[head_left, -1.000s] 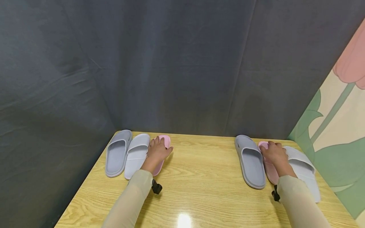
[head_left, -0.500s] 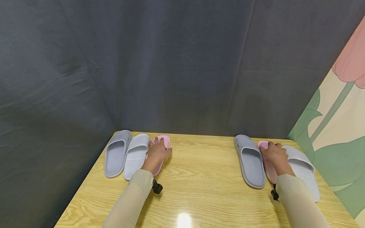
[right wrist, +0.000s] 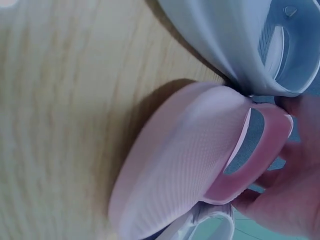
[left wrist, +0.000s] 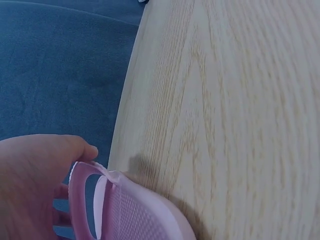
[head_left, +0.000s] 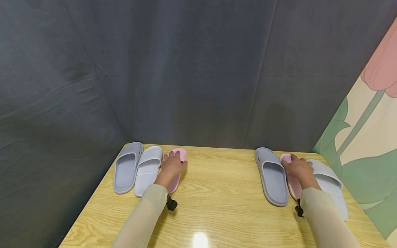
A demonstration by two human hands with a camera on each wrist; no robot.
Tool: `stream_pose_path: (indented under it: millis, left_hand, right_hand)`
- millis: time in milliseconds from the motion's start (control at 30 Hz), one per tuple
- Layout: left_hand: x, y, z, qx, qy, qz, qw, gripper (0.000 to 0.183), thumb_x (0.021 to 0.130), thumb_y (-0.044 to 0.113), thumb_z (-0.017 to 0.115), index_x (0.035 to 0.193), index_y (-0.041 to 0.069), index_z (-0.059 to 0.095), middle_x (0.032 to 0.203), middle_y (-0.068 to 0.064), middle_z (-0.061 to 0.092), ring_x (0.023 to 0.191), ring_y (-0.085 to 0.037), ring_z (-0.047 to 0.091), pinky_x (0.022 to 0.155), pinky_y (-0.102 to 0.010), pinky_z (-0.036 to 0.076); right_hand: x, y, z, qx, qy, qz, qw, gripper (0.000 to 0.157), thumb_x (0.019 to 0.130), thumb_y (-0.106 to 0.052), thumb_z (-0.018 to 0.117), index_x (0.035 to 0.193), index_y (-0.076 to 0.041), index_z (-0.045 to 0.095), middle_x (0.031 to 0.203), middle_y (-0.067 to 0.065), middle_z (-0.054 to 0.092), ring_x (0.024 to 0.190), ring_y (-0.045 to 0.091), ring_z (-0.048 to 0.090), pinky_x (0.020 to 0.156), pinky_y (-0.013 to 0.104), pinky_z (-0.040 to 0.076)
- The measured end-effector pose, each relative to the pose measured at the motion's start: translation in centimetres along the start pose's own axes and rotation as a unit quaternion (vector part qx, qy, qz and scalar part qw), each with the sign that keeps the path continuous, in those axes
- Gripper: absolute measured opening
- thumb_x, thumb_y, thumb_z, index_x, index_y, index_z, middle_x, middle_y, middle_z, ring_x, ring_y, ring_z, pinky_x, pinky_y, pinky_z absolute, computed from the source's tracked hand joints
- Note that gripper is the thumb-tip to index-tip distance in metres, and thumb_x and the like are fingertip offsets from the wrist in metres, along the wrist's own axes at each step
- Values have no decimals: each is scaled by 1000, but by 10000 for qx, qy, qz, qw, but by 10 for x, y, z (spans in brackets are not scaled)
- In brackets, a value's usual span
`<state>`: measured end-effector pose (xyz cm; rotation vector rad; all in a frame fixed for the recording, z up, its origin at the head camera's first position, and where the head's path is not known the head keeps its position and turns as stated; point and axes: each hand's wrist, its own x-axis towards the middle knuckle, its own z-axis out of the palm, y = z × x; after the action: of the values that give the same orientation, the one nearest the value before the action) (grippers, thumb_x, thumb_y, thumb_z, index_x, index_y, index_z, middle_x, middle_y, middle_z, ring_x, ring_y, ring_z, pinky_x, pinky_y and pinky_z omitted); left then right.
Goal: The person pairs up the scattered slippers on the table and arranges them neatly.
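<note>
A pink slipper (head_left: 175, 185) lies at the left under my left hand (head_left: 172, 165). In the left wrist view the thumb of that hand (left wrist: 30, 187) touches one side of the strap of the slipper (left wrist: 137, 212), and fingers show behind the strap. At the right, my right hand (head_left: 298, 168) spans the strap of another pink slipper (head_left: 293, 186). The right wrist view has the thumb and fingers of this hand (right wrist: 300, 192) on opposite sides of the strap of the slipper (right wrist: 175, 160). Both slippers rest on the table, and the fingertips are partly hidden.
A white slipper (head_left: 147, 178) and a grey slipper (head_left: 125, 174) lie left of my left hand. Another grey slipper (head_left: 274, 182) and white slipper (head_left: 332, 191) flank the right pink one. The wooden table (head_left: 223, 193) ends at a dark curtain (head_left: 192, 75).
The left pink slipper has shifted slightly to the right and away from the white slipper, with my left hand on it. My right hand and its slipper look nearly unchanged.
</note>
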<state>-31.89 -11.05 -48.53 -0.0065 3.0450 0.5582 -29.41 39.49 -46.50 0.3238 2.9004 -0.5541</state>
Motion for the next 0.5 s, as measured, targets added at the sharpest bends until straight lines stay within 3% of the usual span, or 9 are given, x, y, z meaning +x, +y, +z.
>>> stream_pose_path:
  millis: [233,500]
  left_hand:
    - [-1,2,1,-93,-10,-31,10000,72,95,49,58,152,9,42,149,-23,40,136,-47,33,101,-67,38]
    - [3,1,1,-38,-203,-133,9997,78,93,49,56,159,13,32,159,-22,29,135,-53,35,104,-69,34]
  right_hand:
    - [5,5,1,4,-95,-163,9998,81,103,-48,39,151,14,18,141,51,21,122,74,25,100,76,28]
    - [11,3,-3,-38,-429,-155,9989,83,103,-50,37,153,13,13,144,51,13,127,75,17,105,78,20]
